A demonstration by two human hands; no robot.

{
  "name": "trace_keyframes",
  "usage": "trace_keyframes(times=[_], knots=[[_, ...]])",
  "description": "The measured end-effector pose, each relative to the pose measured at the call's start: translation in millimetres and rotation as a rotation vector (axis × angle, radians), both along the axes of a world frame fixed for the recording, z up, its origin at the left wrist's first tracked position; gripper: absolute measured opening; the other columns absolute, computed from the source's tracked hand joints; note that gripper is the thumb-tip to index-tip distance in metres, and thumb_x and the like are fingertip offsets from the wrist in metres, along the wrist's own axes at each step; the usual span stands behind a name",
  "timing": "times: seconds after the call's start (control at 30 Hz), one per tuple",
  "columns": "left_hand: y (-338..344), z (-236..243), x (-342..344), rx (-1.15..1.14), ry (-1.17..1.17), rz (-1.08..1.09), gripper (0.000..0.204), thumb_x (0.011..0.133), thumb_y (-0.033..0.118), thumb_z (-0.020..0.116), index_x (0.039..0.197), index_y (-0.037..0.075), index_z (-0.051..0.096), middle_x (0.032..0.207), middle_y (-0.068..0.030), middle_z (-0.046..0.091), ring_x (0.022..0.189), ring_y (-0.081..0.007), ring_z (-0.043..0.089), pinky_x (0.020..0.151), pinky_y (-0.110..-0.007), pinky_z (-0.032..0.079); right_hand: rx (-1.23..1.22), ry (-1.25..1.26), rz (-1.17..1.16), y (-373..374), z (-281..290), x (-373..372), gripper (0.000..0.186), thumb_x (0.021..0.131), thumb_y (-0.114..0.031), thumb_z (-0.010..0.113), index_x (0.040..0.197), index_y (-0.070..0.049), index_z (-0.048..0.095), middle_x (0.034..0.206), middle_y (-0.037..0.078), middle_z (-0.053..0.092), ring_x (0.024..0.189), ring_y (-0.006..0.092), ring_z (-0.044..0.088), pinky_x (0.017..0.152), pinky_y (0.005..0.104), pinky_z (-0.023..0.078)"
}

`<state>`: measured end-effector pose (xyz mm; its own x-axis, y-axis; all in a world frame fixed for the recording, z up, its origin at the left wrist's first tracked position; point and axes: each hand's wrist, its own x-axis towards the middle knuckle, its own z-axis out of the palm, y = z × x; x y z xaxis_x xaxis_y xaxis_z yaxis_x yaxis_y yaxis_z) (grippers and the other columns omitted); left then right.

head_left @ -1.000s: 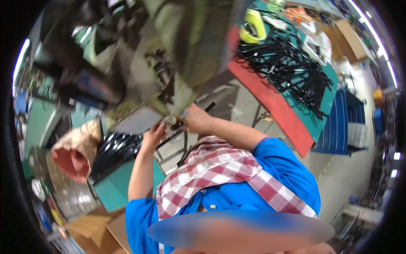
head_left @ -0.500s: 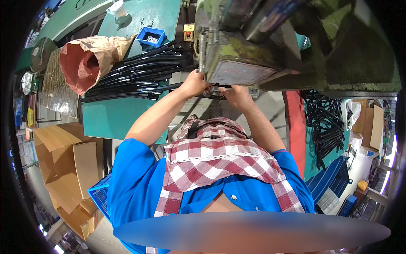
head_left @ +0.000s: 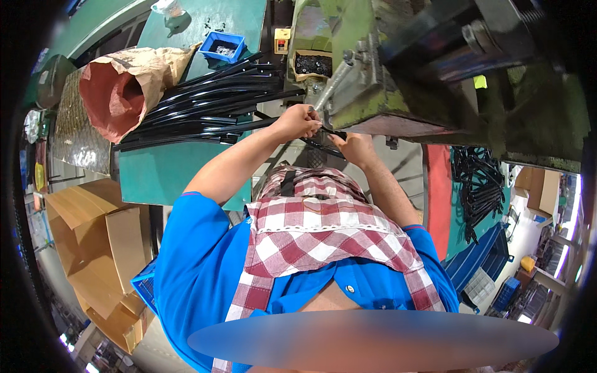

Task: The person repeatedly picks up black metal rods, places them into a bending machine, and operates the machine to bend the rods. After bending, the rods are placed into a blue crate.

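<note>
My left hand (head_left: pixel 300 122) is closed in a pinch at the end of a long black tube (head_left: pixel 264 123), which runs back under my forearm toward the pile. Close by on the right, my right hand (head_left: pixel 357 148) has its fingers wrapped on a black piece between the hands, seemingly part of the same tube. Both hands are at the front edge of a green, worn machine (head_left: pixel 398 115), beside its metal rod (head_left: pixel 334 85). The fingertips are small and partly hidden, so the exact grip does not show.
A pile of black tubes (head_left: pixel 205 102) covers the green table (head_left: pixel 149 177) at left, with a paper sack (head_left: pixel 149 71) and a blue bin (head_left: pixel 222 47). A small box of dark parts (head_left: pixel 312 64) sits by the machine. More black pieces (head_left: pixel 479 193) lie at right.
Both hands have come out slightly from the machine's front edge, and more of the black piece between them shows. The view has shifted, uncovering the box of dark parts.
</note>
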<state>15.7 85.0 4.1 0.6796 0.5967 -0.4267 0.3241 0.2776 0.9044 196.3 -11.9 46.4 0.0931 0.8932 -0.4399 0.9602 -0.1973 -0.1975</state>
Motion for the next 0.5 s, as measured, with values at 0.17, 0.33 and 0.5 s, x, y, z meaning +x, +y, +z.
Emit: trace_keyframes(times=[0.17,0.33,0.5], knots=[[13,-18,-1,0.229,0.123,-0.074,0.024,0.083,0.022,0.069,0.090,0.000,0.063,0.079,-0.0123,0.066,0.069,-0.0204,0.064,0.065,-0.033,0.051,0.282,0.039,0.141,-11,-19,6,0.040,0.084,-0.035,0.066,0.079,0.005,0.067,0.078,0.021,0.065,0.071,0.0378,0.062,0.066,0.0450,0.049],[49,-27,-45,1.045,0.586,0.016,0.014,0.080,0.017,0.060,0.088,0.006,0.063,0.091,-0.0148,0.063,0.089,-0.0339,0.062,0.077,-0.042,0.051,0.137,0.009,0.073,-14,-32,14,0.041,0.085,-0.036,0.064,0.081,0.004,0.067,0.080,0.021,0.066,0.075,0.0374,0.062,0.069,0.0447,0.048],[50,-85,-96,1.134,0.942,-0.097,0.011,0.082,0.013,0.056,0.091,0.008,0.059,0.094,-0.0105,0.058,0.088,-0.0274,0.061,0.074,-0.040,0.049,0.476,0.069,0.099,-25,-41,23,0.041,0.085,-0.036,0.065,0.085,0.004,0.067,0.086,0.022,0.065,0.083,0.0398,0.061,0.075,0.0463,0.047]])
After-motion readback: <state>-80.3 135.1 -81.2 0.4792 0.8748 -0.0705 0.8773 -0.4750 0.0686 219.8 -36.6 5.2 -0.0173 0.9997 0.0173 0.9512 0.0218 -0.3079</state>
